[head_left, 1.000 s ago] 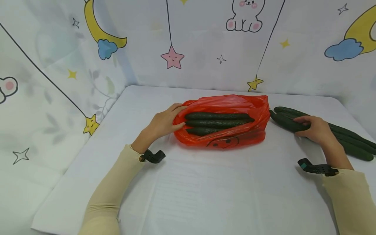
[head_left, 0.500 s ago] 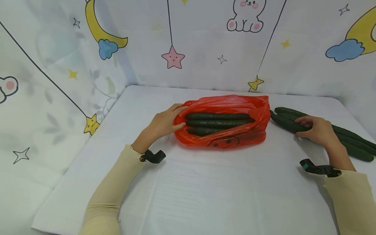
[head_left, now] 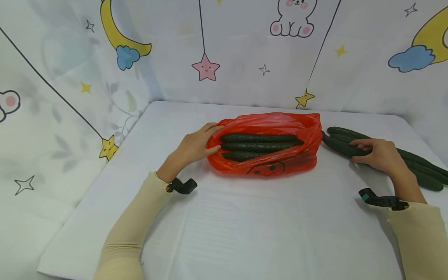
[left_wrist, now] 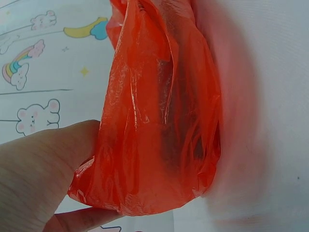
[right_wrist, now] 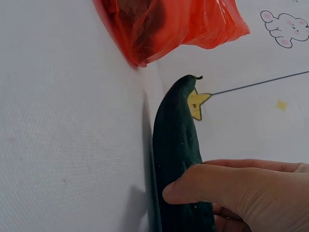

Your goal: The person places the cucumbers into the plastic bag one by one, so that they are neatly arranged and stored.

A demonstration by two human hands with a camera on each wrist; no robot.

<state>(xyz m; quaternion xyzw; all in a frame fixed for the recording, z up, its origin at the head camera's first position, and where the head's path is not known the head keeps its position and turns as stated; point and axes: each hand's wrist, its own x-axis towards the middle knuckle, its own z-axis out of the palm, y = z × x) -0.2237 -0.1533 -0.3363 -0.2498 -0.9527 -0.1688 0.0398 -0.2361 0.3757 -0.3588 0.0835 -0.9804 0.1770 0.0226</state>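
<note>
A red translucent plastic bag (head_left: pixel 299 163) lies on its side on the white table, its mouth facing up and toward me. Three dark green cucumbers (head_left: pixel 262 147) show inside it. My left hand (head_left: pixel 192 147) holds the bag's left end by the rim; in the left wrist view the thumb and a finger are at its edge. On the right, my right hand (head_left: pixel 381 156) grips a cucumber (right_wrist: pixel 175 128) between thumb and fingers, its curved stem end pointing toward the bag. Other cucumbers (head_left: pixel 423 163) lie beside and behind this one, partly hidden by the hand.
The white tabletop (head_left: pixel 238 221) stretches in front of the bag. Behind it hangs a white backdrop (head_left: pixel 238 46) printed with moons, stars and bears. Each wrist carries a small black camera mount (head_left: pixel 379 200).
The right hand and forearm have shifted very slightly to the right, while the fingers stay on the cucumber. The left hand and the bag hold their place.
</note>
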